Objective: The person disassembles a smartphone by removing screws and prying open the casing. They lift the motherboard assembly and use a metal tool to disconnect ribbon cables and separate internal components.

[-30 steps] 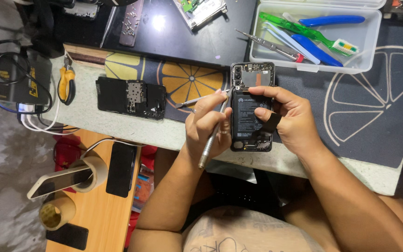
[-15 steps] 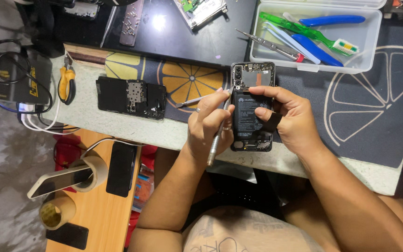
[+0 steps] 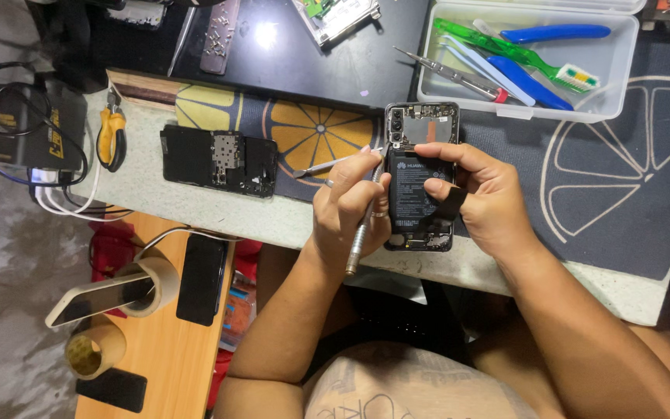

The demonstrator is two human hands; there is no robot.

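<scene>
Opened phone [image 3: 420,178], matte black battery, slim metal screwdriver [image 3: 360,225]

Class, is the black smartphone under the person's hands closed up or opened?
Opened: the black smartphone lies back cover off, its battery and camera modules exposed.

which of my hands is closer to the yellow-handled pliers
Left. Your left hand, holding the metal screwdriver, is beside the opened phone, on the side towards the pliers. Your right hand grips the phone's far side.
</scene>
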